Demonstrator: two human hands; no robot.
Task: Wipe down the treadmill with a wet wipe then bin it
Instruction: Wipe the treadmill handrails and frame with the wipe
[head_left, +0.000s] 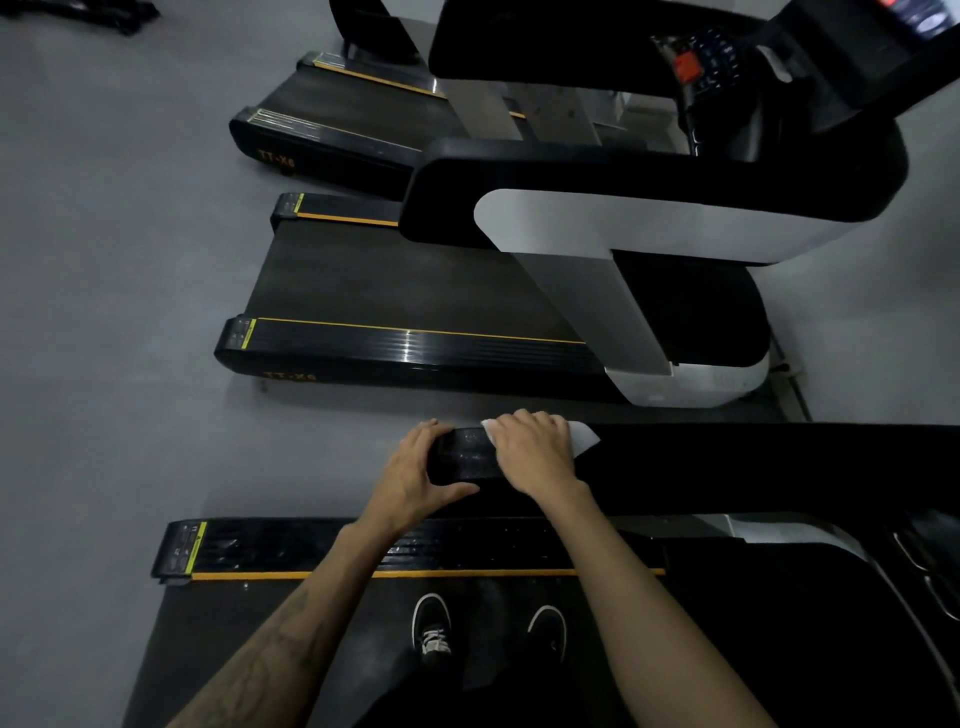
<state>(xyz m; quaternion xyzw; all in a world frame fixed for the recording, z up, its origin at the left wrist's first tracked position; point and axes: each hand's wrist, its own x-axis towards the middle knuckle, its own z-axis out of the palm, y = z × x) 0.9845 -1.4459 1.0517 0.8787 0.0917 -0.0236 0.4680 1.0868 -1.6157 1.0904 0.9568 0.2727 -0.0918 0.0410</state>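
Observation:
I stand on the belt of the nearest treadmill (270, 639), both shoes visible below my arms. Its black side handrail (727, 462) runs left to right in front of me. My left hand (415, 473) grips the rail's rounded end, fingers over the top and thumb on the near side. My right hand (530, 447) lies over the rail just to the right, fingers curled over a white wet wipe (584, 434) that it presses on the rail's top. A corner of the wipe sticks out past my knuckles; most of it is hidden under the hand.
A second treadmill (415, 291) with a silver upright and black console stands parallel beyond a strip of grey floor (130, 364). A third treadmill (332, 114) lies behind it. The near treadmill's side rail with a yellow stripe (415, 574) runs under my forearms. No bin is in view.

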